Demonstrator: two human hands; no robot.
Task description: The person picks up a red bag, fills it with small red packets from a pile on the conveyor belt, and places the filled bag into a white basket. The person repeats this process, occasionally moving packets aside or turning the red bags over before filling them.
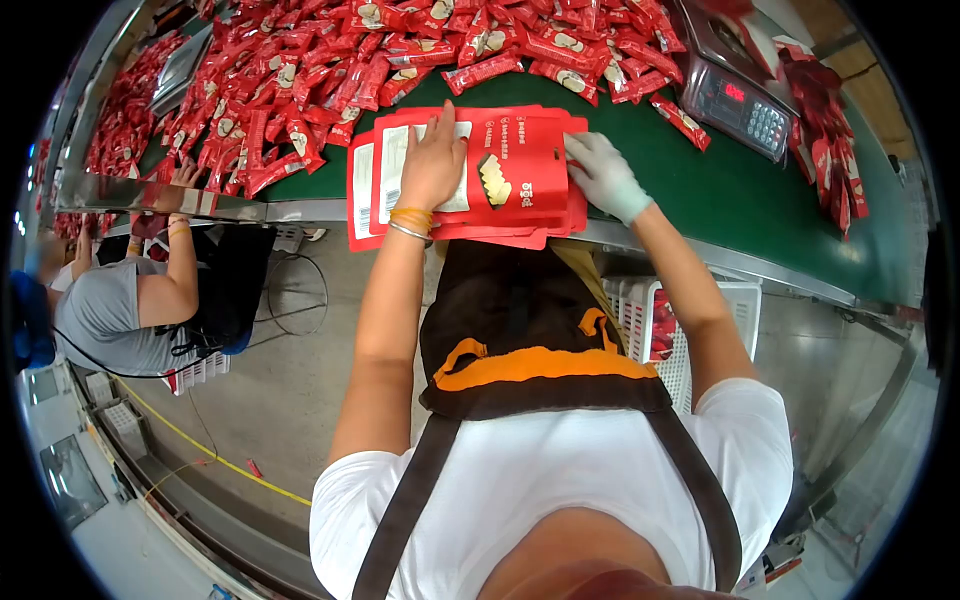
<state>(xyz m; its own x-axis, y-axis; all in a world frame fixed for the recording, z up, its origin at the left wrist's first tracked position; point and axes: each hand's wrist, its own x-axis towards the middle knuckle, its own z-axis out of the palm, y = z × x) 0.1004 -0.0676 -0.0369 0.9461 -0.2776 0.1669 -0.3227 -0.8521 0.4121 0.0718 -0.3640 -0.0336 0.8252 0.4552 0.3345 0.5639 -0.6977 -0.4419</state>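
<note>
A stack of flat red printed pouches [540, 212] lies at the near edge of the green work surface, its sheets slightly fanned to the left. My left hand [432, 172], bare with yellow bands and a bangle at the wrist, rests flat on the top pouch, fingers stretched out over its white label panel. In a white glove, my right hand [604, 176] grips the right edge of the pouches; its fingertips are partly hidden there. Beyond the stack, many small red wrapped packets [480, 72] are heaped.
A digital scale [738, 108] with a lit red display stands at the right, with more red packets [835, 170] beside it. Below the metal table edge [720, 262] is a white plastic crate [742, 300]. At the left, another person [120, 305] sits by the heap.
</note>
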